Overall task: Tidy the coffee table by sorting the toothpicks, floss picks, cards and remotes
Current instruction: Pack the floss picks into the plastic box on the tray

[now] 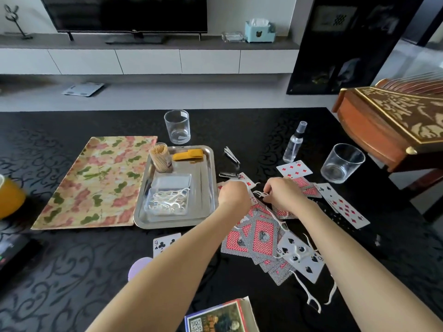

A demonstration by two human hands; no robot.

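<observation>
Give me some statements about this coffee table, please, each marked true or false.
The toothpick jar stands upright on the metal tray. True.
The clear box on the tray is empty. False: it holds many white floss picks.
The right hand pinches a white floss pick. True.
Both glasses stand on the tray. False: the left glass and the right glass stand on the black table.
Every card lies face down. False: the nine of clubs and others lie face up.

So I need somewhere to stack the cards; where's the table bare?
Bare table on the near side of the floral mat and metal tray, and between the far glass and spray bottle. Crowded right of the tray: cards, floss picks.
</observation>
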